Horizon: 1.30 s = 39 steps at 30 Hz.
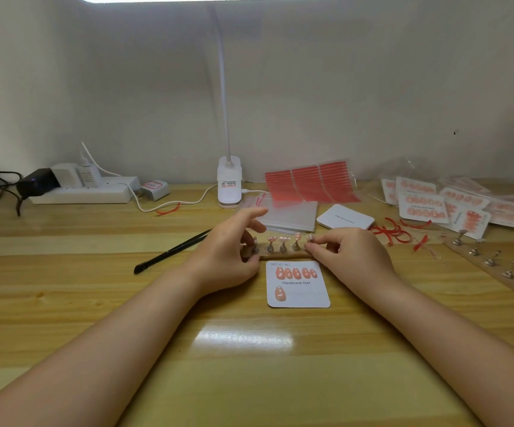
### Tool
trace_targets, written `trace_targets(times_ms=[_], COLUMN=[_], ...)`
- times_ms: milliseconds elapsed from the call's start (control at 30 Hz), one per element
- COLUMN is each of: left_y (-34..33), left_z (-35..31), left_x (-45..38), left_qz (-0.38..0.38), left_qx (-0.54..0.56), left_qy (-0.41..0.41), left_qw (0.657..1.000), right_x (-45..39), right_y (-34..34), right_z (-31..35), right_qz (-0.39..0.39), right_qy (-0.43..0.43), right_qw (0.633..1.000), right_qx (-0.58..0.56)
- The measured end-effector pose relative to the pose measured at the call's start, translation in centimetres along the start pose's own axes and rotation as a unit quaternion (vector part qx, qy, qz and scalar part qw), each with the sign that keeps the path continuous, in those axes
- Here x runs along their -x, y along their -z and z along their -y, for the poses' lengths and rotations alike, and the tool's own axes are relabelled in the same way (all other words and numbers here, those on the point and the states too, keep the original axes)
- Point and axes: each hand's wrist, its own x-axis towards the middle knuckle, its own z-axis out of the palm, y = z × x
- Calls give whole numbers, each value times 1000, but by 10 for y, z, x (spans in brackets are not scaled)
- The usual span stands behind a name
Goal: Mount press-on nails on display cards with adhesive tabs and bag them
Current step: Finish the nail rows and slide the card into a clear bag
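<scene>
Centrally, white display card [299, 295] bears six peach nails; right hand [352, 254] pinches nail, left hand [229, 254] grips holder strip [283, 252].

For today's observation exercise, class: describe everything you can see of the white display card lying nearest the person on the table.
The display card is a white, rounded-corner square, apparently thin card, lying flat on the wooden table just in front of the nail stand. Five pink-orange nails sit in a row near its top, above the printed words "Handmade Nail"; a sixth sits alone at lower left. Small marks at the top edge are unreadable. Neither hand clearly touches it.
</scene>
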Motion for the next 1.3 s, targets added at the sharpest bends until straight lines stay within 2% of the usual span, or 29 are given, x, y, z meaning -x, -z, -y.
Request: trace_targets(times_ms=[200,333,567,767,900,967,1133,1300], left_y=[0,-2,-4,-7,-8,-7,-4,-13], left_z=[1,-7,-14,-10,-7,-9,-30,-52], left_x=[0,1,2,1,-3,-3,-2,0], left_qz=[-7,-13,-8,-24,-31,-33,-146,-130], left_qx=[-14,-47,-41,-21,0,3,-14,-13], left_qy=[-21,-71,-92,-53,14,22,-83,-129], left_qw=[1000,996,995,998,999,999,986,983], right_x=[7,9,4,5,8,10,14,16], right_y=[1,0,-1,-3,-3,-2,-4,-3], right_z=[8,12,7,7,11,14,21,24], right_qz=[-71,-44,-25,-47,-87,-100,-99,-89], right_qy=[52,87,60,82,124,136,138,162], right_qw=[995,994,997,995,988,985,979,971], right_qx=[50,51,50,37,-7,-42,-115,-149])
